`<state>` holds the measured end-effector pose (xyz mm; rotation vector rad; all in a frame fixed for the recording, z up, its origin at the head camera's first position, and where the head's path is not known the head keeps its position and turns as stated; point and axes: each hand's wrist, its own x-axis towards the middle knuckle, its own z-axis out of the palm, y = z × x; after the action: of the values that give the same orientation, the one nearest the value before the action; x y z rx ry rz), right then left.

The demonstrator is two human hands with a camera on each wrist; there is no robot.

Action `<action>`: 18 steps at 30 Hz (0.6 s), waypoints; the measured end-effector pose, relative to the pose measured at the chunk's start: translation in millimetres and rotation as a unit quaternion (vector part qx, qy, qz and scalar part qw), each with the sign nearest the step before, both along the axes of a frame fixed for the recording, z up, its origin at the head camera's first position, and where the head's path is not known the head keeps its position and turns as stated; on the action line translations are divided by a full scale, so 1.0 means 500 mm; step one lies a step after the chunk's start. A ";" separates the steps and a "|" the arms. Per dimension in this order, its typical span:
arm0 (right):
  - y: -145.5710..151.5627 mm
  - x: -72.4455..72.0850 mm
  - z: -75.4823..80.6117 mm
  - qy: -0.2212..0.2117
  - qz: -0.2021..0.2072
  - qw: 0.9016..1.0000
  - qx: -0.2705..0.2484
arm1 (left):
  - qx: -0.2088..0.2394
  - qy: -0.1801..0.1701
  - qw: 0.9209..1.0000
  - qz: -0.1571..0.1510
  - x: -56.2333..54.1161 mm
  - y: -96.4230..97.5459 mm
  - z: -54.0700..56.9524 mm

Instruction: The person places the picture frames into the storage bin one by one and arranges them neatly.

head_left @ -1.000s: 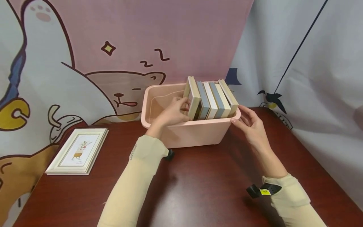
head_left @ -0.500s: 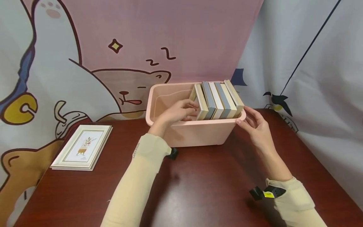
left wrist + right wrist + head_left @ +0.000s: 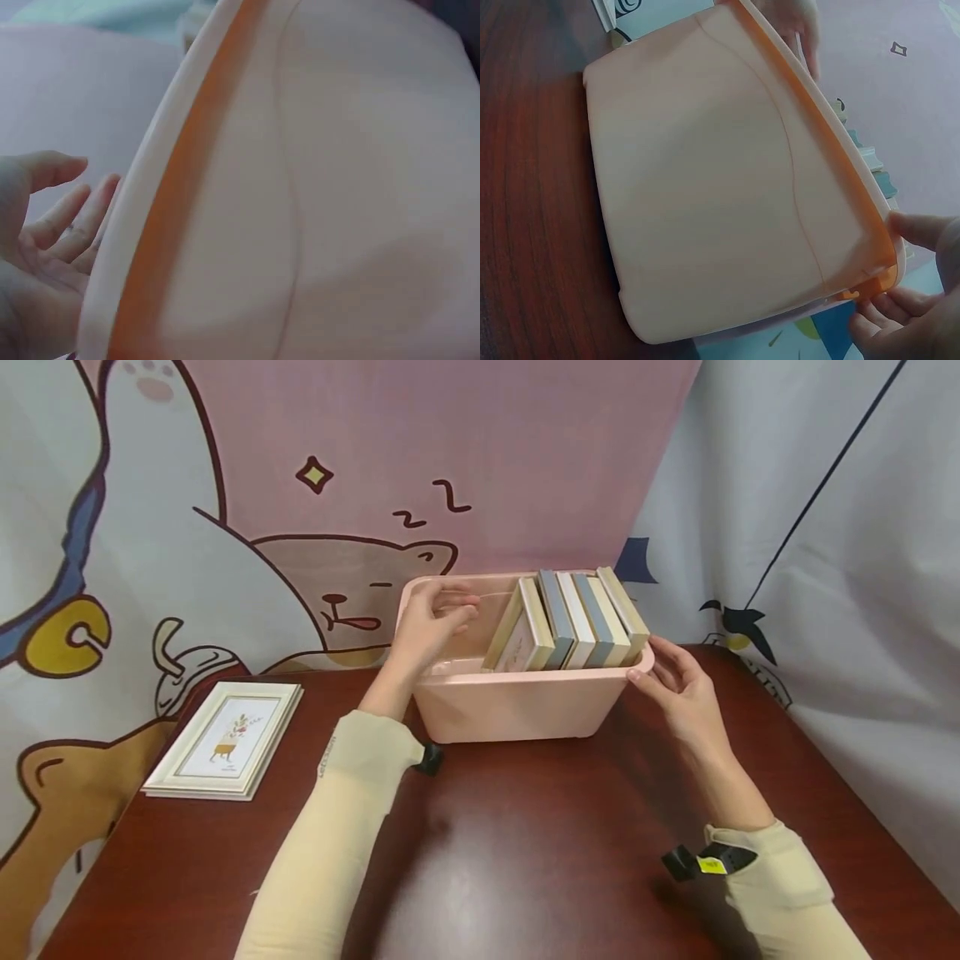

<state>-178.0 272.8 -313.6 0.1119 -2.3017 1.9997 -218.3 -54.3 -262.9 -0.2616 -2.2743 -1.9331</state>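
A pink plastic bin (image 3: 517, 706) stands on the table with a row of picture frames on edge in its right half. The leftmost, a cream picture frame (image 3: 536, 627), leans with its picture side facing left. Above the bin's left part my left hand (image 3: 431, 618) hovers, fingers loosely bent and holding nothing; the left wrist view shows the hand (image 3: 52, 232) beyond the bin's rim (image 3: 150, 172). My right hand (image 3: 686, 693) grips the bin's right front corner. In the right wrist view its thumb (image 3: 919, 229) lies on the rim, with the other fingers curled underneath.
At the table's left lies a white picture frame (image 3: 232, 739) with a plant drawing, atop another frame. A cartoon-printed cloth (image 3: 525, 460) hangs close behind the bin, and a pale curtain (image 3: 840, 568) borders the right side of the table (image 3: 540, 843).
My left hand has let go of the leftmost cream frame and moved left, away from the row. That frame has sunk lower into the bin. My right hand keeps its grip on the corner.
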 end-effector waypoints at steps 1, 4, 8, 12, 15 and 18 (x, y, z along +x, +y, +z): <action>0.000 0.000 -0.001 0.001 0.002 1.000 -0.003 | 0.004 0.006 1.000 0.011 0.002 -0.016 0.001; -0.001 -0.001 -0.003 0.008 0.009 0.999 -0.030 | 0.005 0.020 0.998 0.051 0.009 -0.066 -0.001; -0.001 -0.003 -0.004 0.019 0.012 0.999 -0.043 | -0.008 0.029 0.995 0.098 0.018 -0.137 -0.019; -0.001 -0.005 -0.005 0.022 0.015 0.998 -0.049 | -0.023 0.019 0.990 0.136 0.033 -0.208 -0.053; -0.001 -0.004 -0.006 0.021 0.015 0.999 -0.044 | -0.032 0.000 0.986 0.166 0.047 -0.259 -0.084; -0.002 -0.003 -0.005 0.019 0.013 0.999 -0.043 | -0.048 -0.022 0.977 0.207 0.060 -0.303 -0.121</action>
<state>-179.4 272.0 -316.1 0.1739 -2.1993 2.0873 -188.1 -205.6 -323.2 0.2318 -2.2296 -1.6341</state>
